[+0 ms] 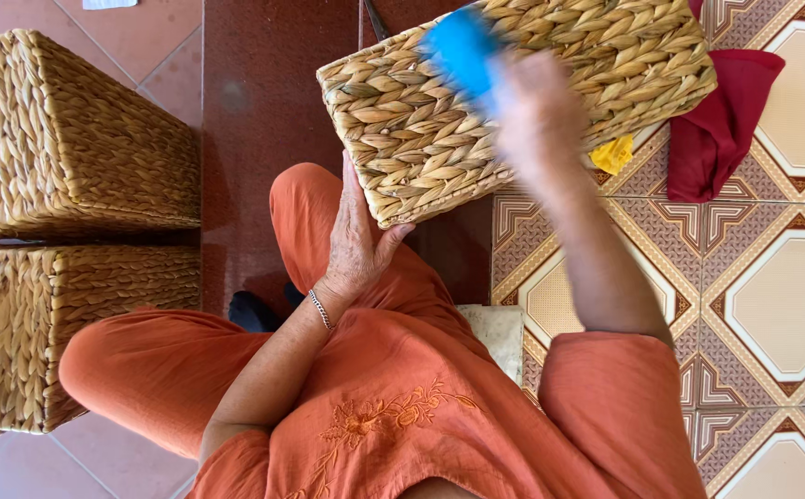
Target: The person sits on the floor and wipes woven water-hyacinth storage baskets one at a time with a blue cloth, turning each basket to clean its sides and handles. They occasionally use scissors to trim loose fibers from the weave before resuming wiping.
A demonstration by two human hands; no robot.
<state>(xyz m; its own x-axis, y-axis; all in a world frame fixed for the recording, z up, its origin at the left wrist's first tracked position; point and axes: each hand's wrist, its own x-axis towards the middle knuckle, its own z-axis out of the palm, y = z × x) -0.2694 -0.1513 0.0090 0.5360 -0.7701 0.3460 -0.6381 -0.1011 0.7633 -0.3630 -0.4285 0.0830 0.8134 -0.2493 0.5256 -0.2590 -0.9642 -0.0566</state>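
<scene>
A woven straw basket (421,129) rests tilted against my knee, its plaited side facing up. My left hand (354,242) presses against its near corner, thumb under the edge, steadying it. My right hand (536,115) is blurred over the basket's side and is closed around a bright blue object (463,48), which looks like a brush or a cloth. I wear orange clothes and a thin bracelet on the left wrist.
Two more woven baskets (60,139) (42,333) stand stacked at the left. A dark red cloth (726,120) and a small yellow piece (613,154) lie on the patterned tile floor (772,305) at the right. A pale block (500,333) sits under me.
</scene>
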